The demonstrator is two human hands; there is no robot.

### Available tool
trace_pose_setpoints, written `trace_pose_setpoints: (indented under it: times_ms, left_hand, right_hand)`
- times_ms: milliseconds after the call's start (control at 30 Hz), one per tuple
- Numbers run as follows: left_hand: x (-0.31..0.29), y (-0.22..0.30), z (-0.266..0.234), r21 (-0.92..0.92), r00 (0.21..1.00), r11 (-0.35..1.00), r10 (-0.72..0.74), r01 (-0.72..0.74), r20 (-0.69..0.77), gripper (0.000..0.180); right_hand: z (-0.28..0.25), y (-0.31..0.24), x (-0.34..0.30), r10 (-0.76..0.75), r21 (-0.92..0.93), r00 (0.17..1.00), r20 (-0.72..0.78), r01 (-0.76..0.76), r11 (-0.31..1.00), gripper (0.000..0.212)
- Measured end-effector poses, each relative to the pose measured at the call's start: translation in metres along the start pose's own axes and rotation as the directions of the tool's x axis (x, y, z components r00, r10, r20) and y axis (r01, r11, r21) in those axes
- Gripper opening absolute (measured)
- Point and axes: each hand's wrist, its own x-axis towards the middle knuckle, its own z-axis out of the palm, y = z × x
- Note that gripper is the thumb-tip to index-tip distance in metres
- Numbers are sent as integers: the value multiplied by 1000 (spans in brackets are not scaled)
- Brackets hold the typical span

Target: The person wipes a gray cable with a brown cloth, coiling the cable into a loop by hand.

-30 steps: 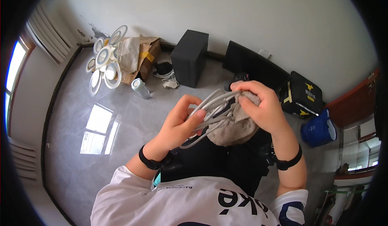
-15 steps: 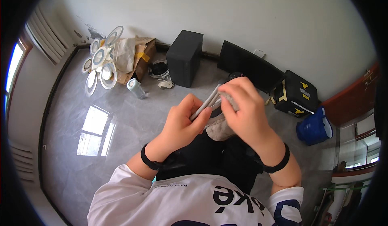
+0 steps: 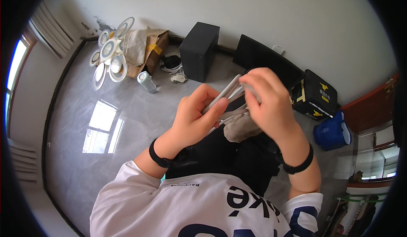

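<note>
Raised in front of my lap, both hands are on a grey jointed frame of slim bars [image 3: 221, 93], whose exact kind I cannot make out. My left hand [image 3: 193, 114] grips one slanting bar between thumb and fingers. At the frame's upper end, my right hand [image 3: 269, 103] pinches it with bent fingers that hide part of it. More thin bars spread out below, between the hands. Under them shows a beige-grey shoe-like thing [image 3: 241, 129], partly covered by the right hand, beside my black trousers [image 3: 212, 158].
Along the far wall stand a ring-shaped lamp [image 3: 108, 52], a cardboard box [image 3: 154, 46], cables [image 3: 171, 63], a black speaker-like box [image 3: 199, 52], a dark screen [image 3: 267, 61] and a black delivery bag [image 3: 316, 95]. A clear bottle [image 3: 147, 82] and a blue bucket [image 3: 333, 131] stand on the grey floor.
The frame's bars have spread apart, with more showing below. Both hands have risen slightly and shifted right in the picture, still holding it. The view has shifted a little too.
</note>
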Motion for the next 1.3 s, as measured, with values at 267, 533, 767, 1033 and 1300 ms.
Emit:
trace_pose_setpoints:
  times_ms: [267, 533, 767, 1033, 1300]
  left_hand:
    - [0, 5, 0, -44, 999, 999, -28, 29, 27, 20]
    - [3, 4, 5, -26, 999, 999, -46, 47, 12, 20]
    - [4, -2, 9, -36, 996, 996, -79, 81, 49, 19]
    - [6, -3, 12, -101, 994, 992, -63, 71, 86, 22]
    - [6, 1, 9, -226, 973, 959, -126, 170, 196, 21]
  right_hand:
    - [-1, -5, 1, -131, -18, 991, -2, 131, 991, 24]
    - [-5, -9, -2, -161, 15, 987, 27, 161, 987, 26]
    - [-5, 4, -11, -147, 42, 989, -4, 147, 988, 23]
    - [-4, 19, -10, -220, 26, 974, -52, 222, 975, 20]
    - [-8, 18, -7, -262, -29, 965, 9, 263, 964, 17]
